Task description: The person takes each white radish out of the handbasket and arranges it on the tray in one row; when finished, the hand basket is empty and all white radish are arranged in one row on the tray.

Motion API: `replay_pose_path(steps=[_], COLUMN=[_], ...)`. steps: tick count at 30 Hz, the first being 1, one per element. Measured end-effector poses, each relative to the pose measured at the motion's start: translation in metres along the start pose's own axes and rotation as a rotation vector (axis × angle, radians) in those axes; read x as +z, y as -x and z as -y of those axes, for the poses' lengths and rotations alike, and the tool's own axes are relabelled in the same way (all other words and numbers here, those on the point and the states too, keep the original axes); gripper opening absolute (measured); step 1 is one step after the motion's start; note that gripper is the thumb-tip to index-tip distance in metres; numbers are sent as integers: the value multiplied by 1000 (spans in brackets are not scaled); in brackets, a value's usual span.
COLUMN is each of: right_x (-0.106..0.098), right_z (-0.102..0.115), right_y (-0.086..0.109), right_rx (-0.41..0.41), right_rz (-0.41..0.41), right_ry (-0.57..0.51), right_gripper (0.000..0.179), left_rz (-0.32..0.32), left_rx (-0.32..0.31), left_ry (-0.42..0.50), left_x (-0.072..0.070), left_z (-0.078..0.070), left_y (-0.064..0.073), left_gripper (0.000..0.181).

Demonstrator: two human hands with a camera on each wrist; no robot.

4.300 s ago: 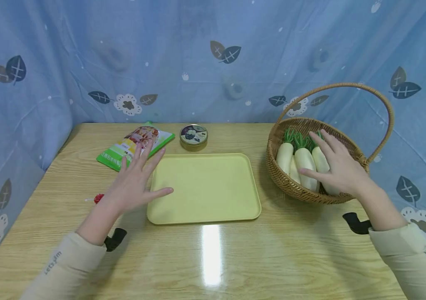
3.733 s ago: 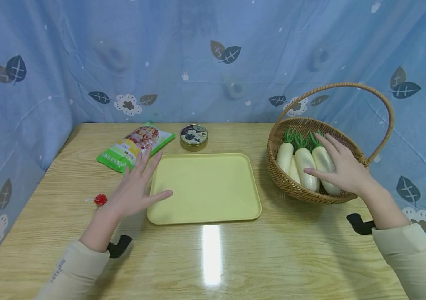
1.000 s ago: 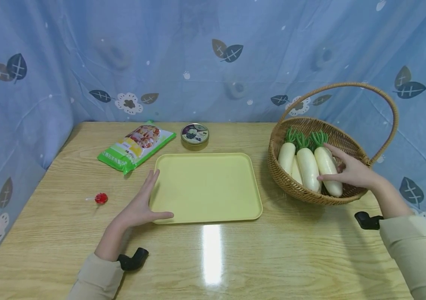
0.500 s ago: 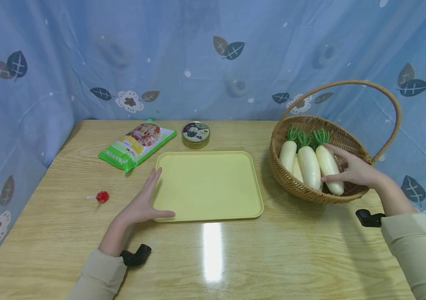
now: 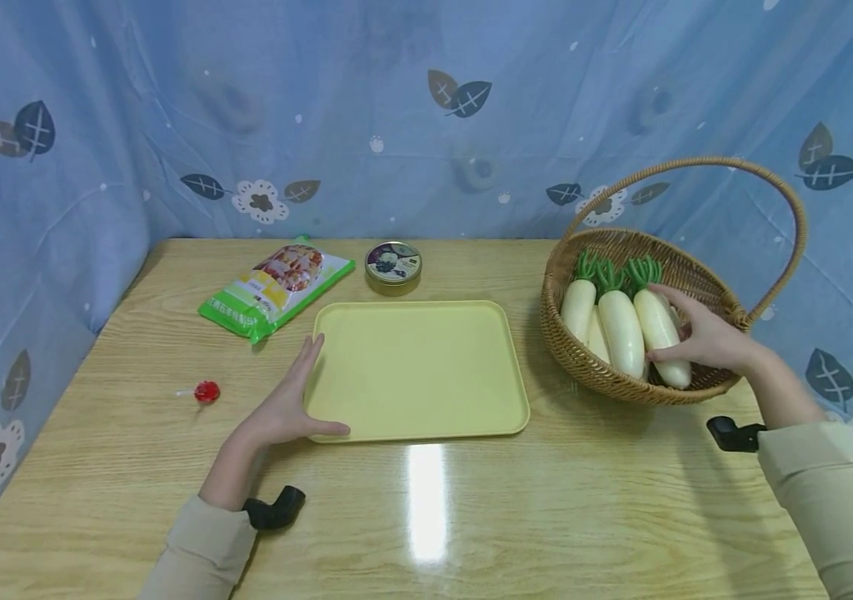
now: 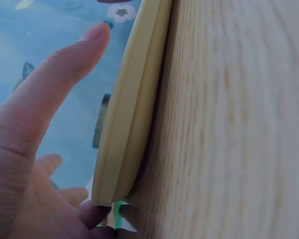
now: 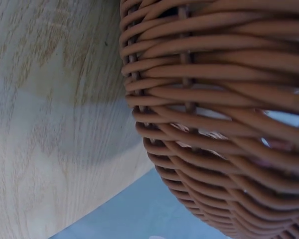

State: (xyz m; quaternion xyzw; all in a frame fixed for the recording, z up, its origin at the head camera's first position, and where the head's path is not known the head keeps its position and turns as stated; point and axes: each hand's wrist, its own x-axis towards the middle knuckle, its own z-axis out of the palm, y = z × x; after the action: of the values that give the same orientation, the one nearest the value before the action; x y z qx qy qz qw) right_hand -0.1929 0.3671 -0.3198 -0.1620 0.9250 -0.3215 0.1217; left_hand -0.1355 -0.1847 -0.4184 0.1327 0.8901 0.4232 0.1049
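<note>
In the head view my right hand (image 5: 715,337) reaches over the near right rim of a wicker basket (image 5: 606,385) and grips the rightmost white radish (image 5: 655,321), thumb and fingers on either side. Several white radishes with green tops lie in the basket. The right wrist view shows only the woven basket wall (image 7: 214,94); the hand is hidden there. My left hand (image 5: 280,412) is at the left side of a yellow tray (image 5: 419,367), fingers spread and thumb stretched over its near left corner. In the left wrist view the fingertips are at the tray's edge (image 6: 122,124).
Behind the tray stand a round tin (image 5: 392,265) and, further left, a green and white food packet (image 5: 276,287). A red lollipop (image 5: 206,392) lies on the wooden table (image 5: 561,517) left of the left hand. A blue patterned curtain (image 5: 366,142) encloses the table.
My left hand has come down to the tray's left edge from above the packet side. My right hand has lowered into the basket, and its fingers have closed about the radish.
</note>
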Motion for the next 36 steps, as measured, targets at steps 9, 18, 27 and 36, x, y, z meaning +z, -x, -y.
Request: replay_pose_path(steps=[9, 18, 27, 36], right_x=[1, -2, -5, -6], right_z=[1, 3, 7, 10], right_y=[-2, 1, 4, 4], right_rx=[-1, 26, 64, 62], right_rz=[-33, -38, -54, -78], right_ry=[85, 18, 22, 23], right_gripper=[96, 98, 98, 98], left_rz=[42, 64, 63, 62], left_rx=[14, -3, -19, -20], left_ry=[4, 3, -12, -69], left_x=[0, 0, 0, -2], left_z=[0, -1, -2, -3], left_y=[1, 0, -1, -3], left_gripper=[137, 141, 140, 140])
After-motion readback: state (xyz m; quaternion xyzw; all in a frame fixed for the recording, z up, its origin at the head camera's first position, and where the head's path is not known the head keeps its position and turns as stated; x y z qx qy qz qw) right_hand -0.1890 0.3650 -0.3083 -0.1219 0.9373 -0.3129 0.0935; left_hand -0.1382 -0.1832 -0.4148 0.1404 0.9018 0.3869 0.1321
